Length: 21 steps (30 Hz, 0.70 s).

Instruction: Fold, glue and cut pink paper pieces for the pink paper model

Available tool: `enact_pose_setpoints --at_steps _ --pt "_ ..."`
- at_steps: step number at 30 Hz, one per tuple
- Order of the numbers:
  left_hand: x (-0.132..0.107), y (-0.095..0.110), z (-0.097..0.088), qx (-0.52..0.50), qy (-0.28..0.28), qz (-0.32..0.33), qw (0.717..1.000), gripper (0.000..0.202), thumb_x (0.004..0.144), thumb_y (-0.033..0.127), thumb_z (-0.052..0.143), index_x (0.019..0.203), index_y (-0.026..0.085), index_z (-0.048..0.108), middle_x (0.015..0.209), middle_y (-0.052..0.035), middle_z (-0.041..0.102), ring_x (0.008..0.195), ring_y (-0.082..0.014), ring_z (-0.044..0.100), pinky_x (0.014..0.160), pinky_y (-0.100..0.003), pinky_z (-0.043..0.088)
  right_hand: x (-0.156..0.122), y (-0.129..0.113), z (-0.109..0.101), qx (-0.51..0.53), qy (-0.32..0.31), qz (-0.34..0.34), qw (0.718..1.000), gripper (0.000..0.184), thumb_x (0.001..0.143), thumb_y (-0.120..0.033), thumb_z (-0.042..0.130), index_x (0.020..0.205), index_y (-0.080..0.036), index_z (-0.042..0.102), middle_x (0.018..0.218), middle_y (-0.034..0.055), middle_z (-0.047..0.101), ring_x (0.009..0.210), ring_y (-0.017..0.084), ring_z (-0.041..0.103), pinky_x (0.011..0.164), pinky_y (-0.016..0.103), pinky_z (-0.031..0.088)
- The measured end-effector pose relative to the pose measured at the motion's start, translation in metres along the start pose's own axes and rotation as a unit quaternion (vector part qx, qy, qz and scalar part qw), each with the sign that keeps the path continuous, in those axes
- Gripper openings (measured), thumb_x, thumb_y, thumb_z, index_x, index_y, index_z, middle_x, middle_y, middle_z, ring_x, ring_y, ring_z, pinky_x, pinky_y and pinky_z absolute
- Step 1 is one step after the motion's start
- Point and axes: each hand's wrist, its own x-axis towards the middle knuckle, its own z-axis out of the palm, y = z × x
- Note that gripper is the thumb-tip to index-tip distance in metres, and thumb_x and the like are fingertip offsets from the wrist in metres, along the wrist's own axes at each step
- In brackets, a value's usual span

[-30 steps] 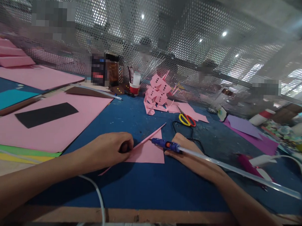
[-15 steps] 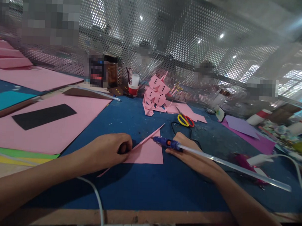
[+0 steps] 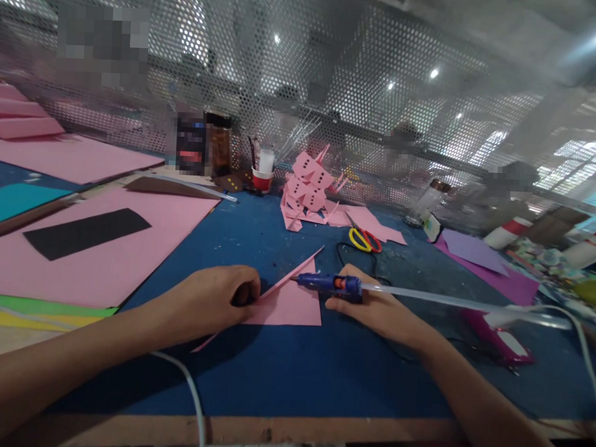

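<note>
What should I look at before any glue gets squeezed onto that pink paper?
1. Left hand holds the folded pink paper down on the blue table mat: ok.
2. Right hand grips the blue plastic glue gun: ok.
3. Nozzle points at the paper's raised flap: ok; touching it, cannot tell.
4. Long clear glue stick sits in the gun's back: ok.
5. Left hand apart from the nozzle: ok.
6. Gun hot enough: cannot tell.

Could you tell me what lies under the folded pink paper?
Only the blue mat shows around the pink paper; the left hand pinches its fold, the right hand holds a glue gun. Anything beneath the sheet is covered.
</note>
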Motion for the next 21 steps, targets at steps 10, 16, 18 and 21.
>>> enact_pose_setpoints --at_steps 10,16,18,21 --pt "-0.001 0.0 0.002 -0.01 0.018 0.019 1.0 0.014 0.077 0.029 0.057 0.089 0.025 0.065 0.078 0.0022 0.067 0.067 -0.0158 0.059 0.057 -0.026 0.036 0.003 0.035 -0.031 -0.232 0.151 0.055 0.959 0.03 0.09 -0.051 0.059 0.099 -0.023 0.064 0.087 0.0032 0.07 0.078 0.022 0.064 0.066 0.029 0.043" --pt "-0.002 0.001 0.002 -0.011 0.028 0.039 0.999 0.013 0.081 0.029 0.055 0.089 0.025 0.064 0.079 0.0025 0.066 0.068 -0.0156 0.058 0.058 -0.026 0.035 -0.009 0.081 -0.061 -0.351 0.213 0.206 0.888 0.043 0.089 -0.045 0.057 0.122 -0.018 0.055 0.109 0.0136 0.07 0.1 0.031 0.067 0.075 0.034 0.046" --pt "-0.003 0.0 0.003 -0.01 0.034 0.048 0.998 0.013 0.081 0.028 0.054 0.089 0.025 0.064 0.08 0.0023 0.066 0.068 -0.0155 0.058 0.059 -0.026 0.035 -0.014 0.095 -0.066 -0.351 0.217 0.24 0.879 0.048 0.089 -0.044 0.057 0.126 -0.015 0.051 0.116 0.0154 0.068 0.104 0.031 0.066 0.079 0.034 0.047" --pt "-0.003 0.0 0.004 -0.009 0.038 0.059 0.998 0.014 0.082 0.027 0.054 0.09 0.025 0.064 0.082 0.0015 0.066 0.07 -0.0157 0.058 0.06 -0.026 0.036 -0.019 0.111 -0.07 -0.359 0.218 0.257 0.87 0.049 0.09 -0.044 0.054 0.126 -0.011 0.05 0.119 0.0181 0.065 0.107 0.032 0.064 0.083 0.036 0.047"
